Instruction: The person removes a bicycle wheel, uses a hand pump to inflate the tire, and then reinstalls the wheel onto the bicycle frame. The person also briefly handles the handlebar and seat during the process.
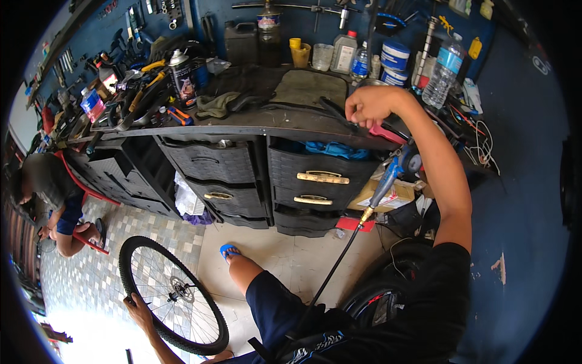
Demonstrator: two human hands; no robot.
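A bicycle wheel (170,297) with a black knobby tire, thin spokes and a disc rotor stands upright at my lower left. My left hand (140,312) is closed around its tire on the left side. Above the right part of the workbench (291,126), my right hand (373,106) has its fingers curled in; what they hold, if anything, is hidden. Close by are a black handle-like piece (337,113) and a pink-red item (388,134). Below that hand, a blue and grey tire inflator (386,182) with a round gauge and black hose (335,264) hangs at the bench edge.
Bottles, tubs and a spray can (182,77) line the bench under a blue tool wall. Black drawers (318,171) front it. Several tires (379,288) lean at my lower right. A person (51,188) sits on a red chair at the far left.
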